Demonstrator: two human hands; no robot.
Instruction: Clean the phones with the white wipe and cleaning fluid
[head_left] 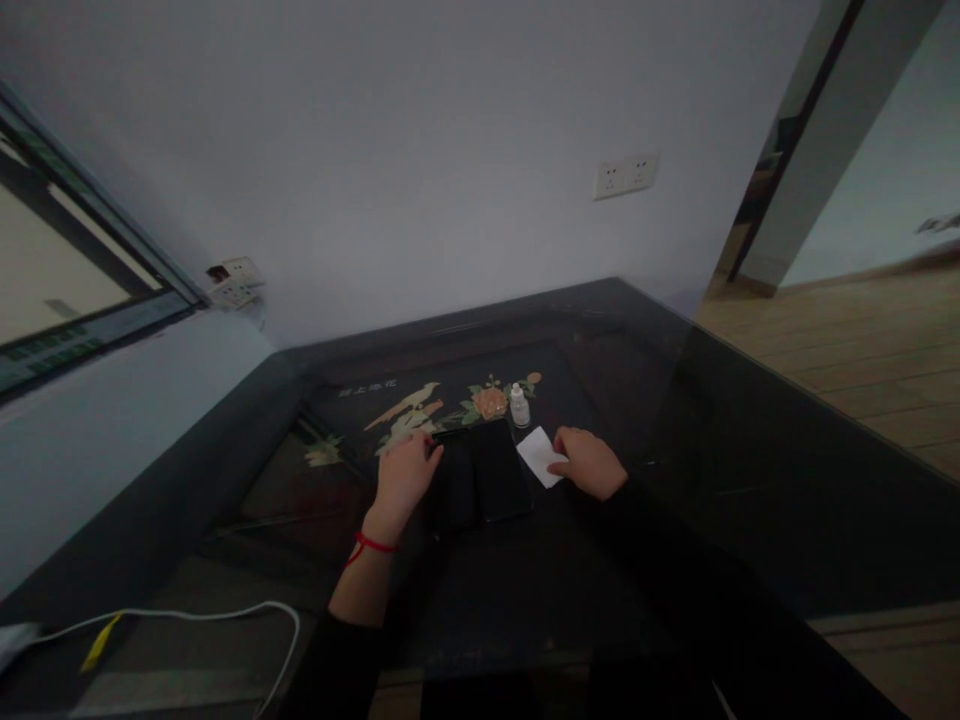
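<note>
My right hand (589, 462) pinches a small white folded sheet (541, 456), paper or cloth, between thumb and fingers. Beside it lies a black flat rectangular case (499, 475), and a second dark panel (454, 485) adjoins it on the left; whether they are one folding piece I cannot tell. At the upper left edge of that panel, my left hand (407, 468) has its fingers bent and its thumb close to them, seemingly gripping the edge. Just behind the sheet stands a small clear bottle (520, 408) with a white cap, upright.
The dark glossy table (750, 470) carries a bird-and-flower picture (420, 405) and stands against a wall with sockets (625, 177). A white cable (202, 614) with a yellow tag (101, 642) runs along the front left. A window (75, 230) is at the left.
</note>
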